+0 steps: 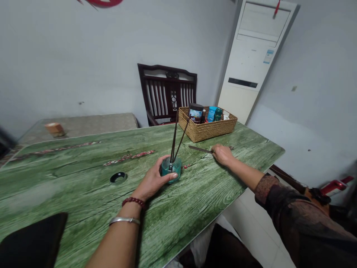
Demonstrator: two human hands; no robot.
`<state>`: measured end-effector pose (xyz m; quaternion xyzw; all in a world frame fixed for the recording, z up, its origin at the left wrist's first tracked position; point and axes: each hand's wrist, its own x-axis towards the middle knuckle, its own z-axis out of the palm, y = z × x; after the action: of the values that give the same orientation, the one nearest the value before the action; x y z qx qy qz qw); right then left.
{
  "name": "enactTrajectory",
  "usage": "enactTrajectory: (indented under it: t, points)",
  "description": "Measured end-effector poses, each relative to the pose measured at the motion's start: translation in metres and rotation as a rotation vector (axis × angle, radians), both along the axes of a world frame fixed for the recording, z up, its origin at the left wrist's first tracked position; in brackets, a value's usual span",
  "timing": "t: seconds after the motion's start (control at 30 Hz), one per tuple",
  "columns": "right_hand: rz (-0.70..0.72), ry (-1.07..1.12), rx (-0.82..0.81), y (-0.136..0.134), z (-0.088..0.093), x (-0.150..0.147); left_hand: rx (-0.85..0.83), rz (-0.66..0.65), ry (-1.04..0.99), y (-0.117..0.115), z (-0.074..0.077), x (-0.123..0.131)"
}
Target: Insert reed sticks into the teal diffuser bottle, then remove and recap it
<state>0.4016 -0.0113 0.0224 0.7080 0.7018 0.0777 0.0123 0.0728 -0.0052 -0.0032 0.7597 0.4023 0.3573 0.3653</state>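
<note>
My left hand [156,178] is wrapped round a teal glass diffuser bottle [173,175] standing on the table. Several dark reed sticks [175,143] rise out of its neck and lean apart. To the right, my right hand [221,153] has its fingers closed on a dark stick [199,149], which lies low over the tabletop and points left. The far end of that stick is hidden by the hand. A round black cap [118,178] rests on the table left of my left hand.
The green wood-grain table [92,193] carries a wicker basket [212,130] of jars and packets behind my right hand. A black flat object [33,240] is at the near left. Beyond are a dark wooden chair [170,70], an orange-brown object [55,129] and a white cabinet-like unit [244,61].
</note>
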Motion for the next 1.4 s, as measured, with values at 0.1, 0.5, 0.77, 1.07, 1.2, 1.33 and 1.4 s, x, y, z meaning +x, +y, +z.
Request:
enactTrajectory:
  t: [0.1, 0.5, 0.77, 1.07, 1.2, 1.33, 1.4]
  points:
    - [0.005, -0.002, -0.017, -0.002, -0.003, 0.000, -0.001, -0.013, -0.005, 0.001, -0.001, 0.000]
    - [0.023, 0.028, -0.076, 0.000, -0.002, 0.002, 0.002, -0.009, -0.016, 0.001, -0.002, 0.000]
    - [0.028, 0.093, -0.089, 0.002, -0.001, 0.002, -0.002, -0.009, -0.009, 0.002, -0.003, 0.000]
    - [0.121, 0.622, 0.293, 0.007, 0.040, -0.010, 0.007, -0.002, -0.019, 0.001, -0.002, 0.000]
    - [0.342, 1.391, 0.305, 0.004, 0.068, -0.049, 0.015, -0.004, -0.012, 0.000, -0.002, 0.000]
    - [0.531, 1.676, 0.207, -0.005, 0.082, -0.094, 0.014, -0.008, -0.035, 0.002, -0.004, 0.000]
    - [0.555, 1.679, 0.206, -0.003, 0.081, -0.109, 0.016, -0.011, -0.049, 0.003, -0.005, 0.000]
